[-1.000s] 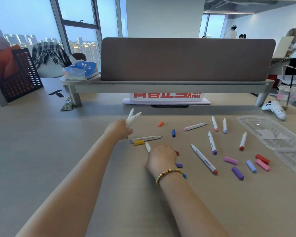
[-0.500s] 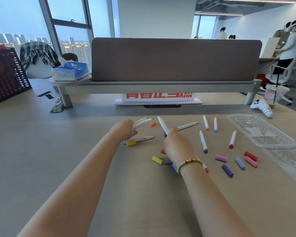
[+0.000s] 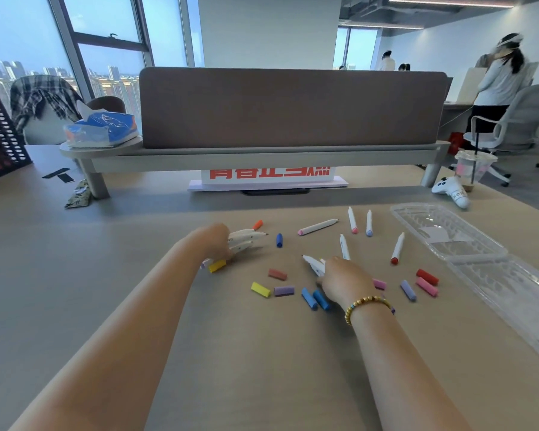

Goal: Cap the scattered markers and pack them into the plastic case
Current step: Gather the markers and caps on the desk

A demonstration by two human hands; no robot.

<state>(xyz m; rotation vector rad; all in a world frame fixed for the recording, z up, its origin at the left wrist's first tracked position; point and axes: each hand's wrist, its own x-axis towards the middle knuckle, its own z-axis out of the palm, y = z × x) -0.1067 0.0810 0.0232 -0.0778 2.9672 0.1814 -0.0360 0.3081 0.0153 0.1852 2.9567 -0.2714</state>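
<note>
My left hand (image 3: 214, 242) grips a bundle of white uncapped markers (image 3: 247, 239) low over the table, tips pointing right. My right hand (image 3: 344, 279) holds a white marker (image 3: 312, 264) down on the table, its tip pointing up-left. More white markers (image 3: 317, 227) lie loose beyond the hands, with another marker (image 3: 397, 247) to the right. Several loose caps lie around: yellow (image 3: 260, 289), purple (image 3: 283, 290), blue (image 3: 309, 298), red (image 3: 427, 276), pink (image 3: 427, 286). The open clear plastic case (image 3: 492, 259) lies at the right.
A grey desk divider on a shelf (image 3: 290, 110) stands behind the markers, with a tissue pack (image 3: 101, 130) on its left end. A white game controller (image 3: 451, 192) and a drink cup (image 3: 473, 169) sit at the back right. A dark mesh basket (image 3: 0, 135) stands far left.
My right hand came back down from mid-table to the table with its marker, beside the blue caps. My left hand lowered its bundle of markers toward the table.
</note>
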